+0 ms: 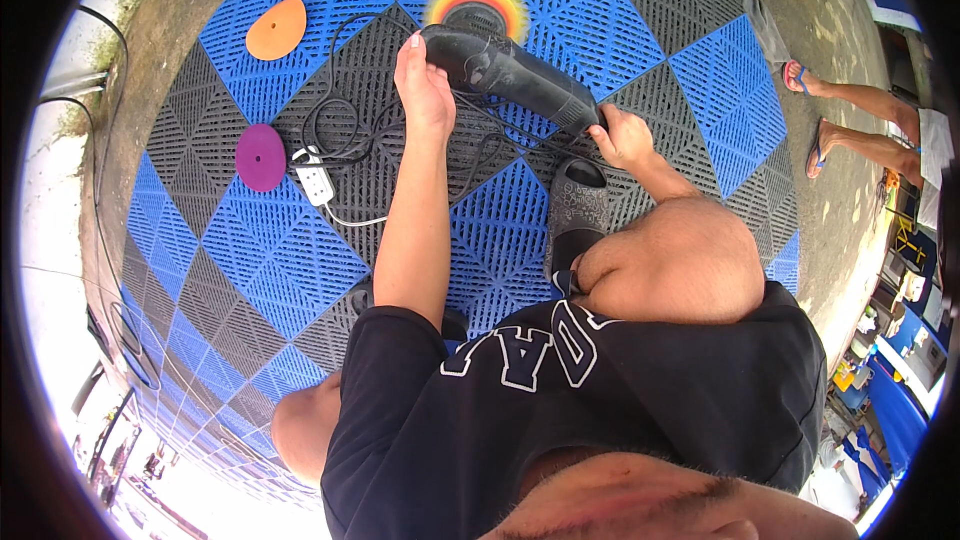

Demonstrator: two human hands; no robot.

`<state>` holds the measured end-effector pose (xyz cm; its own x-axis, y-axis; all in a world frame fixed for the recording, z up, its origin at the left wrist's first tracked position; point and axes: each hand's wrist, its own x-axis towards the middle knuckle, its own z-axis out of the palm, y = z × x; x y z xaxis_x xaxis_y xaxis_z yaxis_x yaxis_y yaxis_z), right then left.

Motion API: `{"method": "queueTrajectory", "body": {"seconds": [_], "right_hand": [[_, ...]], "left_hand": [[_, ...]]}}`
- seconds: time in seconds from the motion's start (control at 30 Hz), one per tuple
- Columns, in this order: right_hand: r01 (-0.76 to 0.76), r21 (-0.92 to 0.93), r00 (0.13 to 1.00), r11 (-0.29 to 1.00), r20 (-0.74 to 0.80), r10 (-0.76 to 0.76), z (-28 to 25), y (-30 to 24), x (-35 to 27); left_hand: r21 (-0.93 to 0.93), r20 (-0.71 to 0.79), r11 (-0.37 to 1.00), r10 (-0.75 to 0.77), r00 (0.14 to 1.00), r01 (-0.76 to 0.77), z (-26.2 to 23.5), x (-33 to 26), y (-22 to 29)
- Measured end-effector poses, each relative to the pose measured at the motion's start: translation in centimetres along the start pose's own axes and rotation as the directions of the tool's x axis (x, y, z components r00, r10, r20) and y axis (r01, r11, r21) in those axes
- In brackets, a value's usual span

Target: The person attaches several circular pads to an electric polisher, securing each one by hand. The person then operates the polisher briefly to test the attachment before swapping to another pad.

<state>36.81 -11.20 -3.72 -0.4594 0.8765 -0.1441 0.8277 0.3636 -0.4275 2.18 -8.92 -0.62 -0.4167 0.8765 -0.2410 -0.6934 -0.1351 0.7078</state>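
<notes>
A black polisher [520, 78] lies slantwise before me, its head at the upper left and its rear end at the lower right. At its head is a round pad [508, 4] that shows blurred yellow, orange and red rings. My left hand [425, 90] is closed at the side of the head, its fingers partly hidden behind the tool. Around the rear end my right hand [624, 138] is closed, with the thumb along it. Left of the tool, an orange disc pad [276, 29] and a purple disc pad [261, 157] lie on the floor tiles.
Blue and black slotted tiles [290, 250] cover the floor. A white power strip [315, 180] lies beside coiled black cable [335, 125]. My shoe [578, 205] stands just below the polisher. Another person's legs [860, 115] in flip-flops are at the right.
</notes>
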Motion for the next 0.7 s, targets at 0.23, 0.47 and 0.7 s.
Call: {"method": "queueTrajectory", "body": {"seconds": [0.23,0.47,0.7], "right_hand": [[-0.012,0.002,1.000,1.000,0.019,0.012,-0.4,-0.4,0.1],[-0.104,-0.060,0.993,0.993,0.051,0.107,-1.4,-2.6,0.3],[-0.149,-0.114,0.980,0.982,0.117,0.162,-2.7,-3.8,0.7]], "left_hand": [[0.005,-0.010,1.000,-0.003,1.000,0.003,-0.1,0.1,-0.1],[0.021,-0.025,1.000,-0.004,1.000,0.005,0.1,-0.1,0.2],[0.027,0.025,1.000,0.009,1.000,-0.010,0.6,0.1,0.2]]}}
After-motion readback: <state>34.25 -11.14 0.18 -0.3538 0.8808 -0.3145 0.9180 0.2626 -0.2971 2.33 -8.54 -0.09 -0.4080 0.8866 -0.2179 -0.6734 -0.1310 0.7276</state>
